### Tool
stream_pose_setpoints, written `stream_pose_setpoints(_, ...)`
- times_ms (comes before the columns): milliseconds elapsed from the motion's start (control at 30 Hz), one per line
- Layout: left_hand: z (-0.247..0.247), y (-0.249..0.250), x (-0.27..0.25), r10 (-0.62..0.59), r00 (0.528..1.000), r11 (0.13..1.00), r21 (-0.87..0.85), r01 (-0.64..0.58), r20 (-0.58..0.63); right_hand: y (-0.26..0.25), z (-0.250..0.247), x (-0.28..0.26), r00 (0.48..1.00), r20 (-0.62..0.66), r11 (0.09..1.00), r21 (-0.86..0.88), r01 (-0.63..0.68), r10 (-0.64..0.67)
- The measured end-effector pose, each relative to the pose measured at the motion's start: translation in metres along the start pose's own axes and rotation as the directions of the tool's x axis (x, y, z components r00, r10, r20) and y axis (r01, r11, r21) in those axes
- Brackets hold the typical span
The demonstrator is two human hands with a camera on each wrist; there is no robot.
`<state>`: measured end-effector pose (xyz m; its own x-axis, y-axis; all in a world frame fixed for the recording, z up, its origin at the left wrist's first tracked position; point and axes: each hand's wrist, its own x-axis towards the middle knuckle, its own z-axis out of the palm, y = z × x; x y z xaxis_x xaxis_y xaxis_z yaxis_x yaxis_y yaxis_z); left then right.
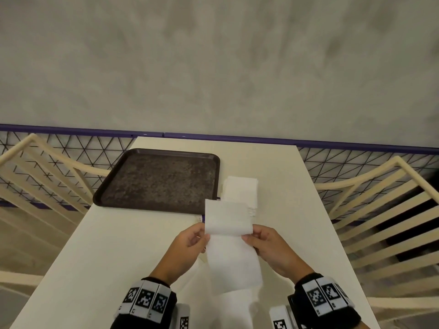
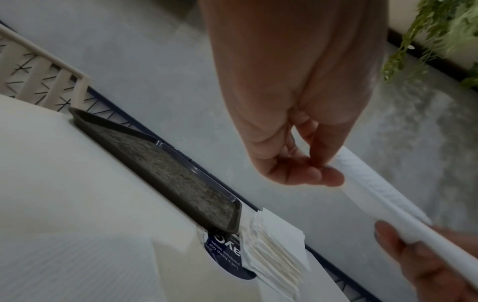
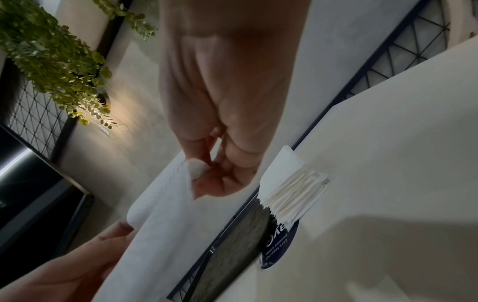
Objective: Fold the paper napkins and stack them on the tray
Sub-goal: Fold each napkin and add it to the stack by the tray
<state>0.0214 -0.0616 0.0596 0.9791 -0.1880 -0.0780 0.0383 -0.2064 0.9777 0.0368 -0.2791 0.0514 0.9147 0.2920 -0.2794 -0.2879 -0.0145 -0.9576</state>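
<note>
I hold one white paper napkin above the table in front of me. Its upper part is bent over at the level of my fingers and its lower part hangs down. My left hand pinches its left edge, my right hand pinches its right edge. A stack of white napkins lies on the table just right of the dark brown tray. Nothing lies on the tray.
The white table reaches to a purple-railed wire fence. Cream slatted chairs stand on both sides. A round blue sticker sits on the table between tray and stack. Green foliage hangs off to the side.
</note>
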Motion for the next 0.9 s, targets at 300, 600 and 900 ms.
stream_pose_setpoints(300, -0.003, 0.003, -0.005, 0.057, 0.998, 0.996, 0.071, -0.054, -0.042, -0.011, 0.000, -0.008, 0.997, 0.018, 0.980, 0.183, -0.079, 0.077)
stream_pose_setpoints(600, 0.006, 0.002, -0.007, 0.027, 0.994, 0.983, 0.182, -0.006, -0.109, -0.002, 0.007, -0.008, 0.991, -0.071, 0.991, -0.073, 0.110, -0.116)
stream_pose_setpoints(900, 0.015, 0.005, -0.008, 0.260, 0.965, 0.833, 0.512, -0.212, -0.024, -0.010, 0.025, -0.008, 0.936, 0.023, 0.760, -0.577, 0.299, -0.351)
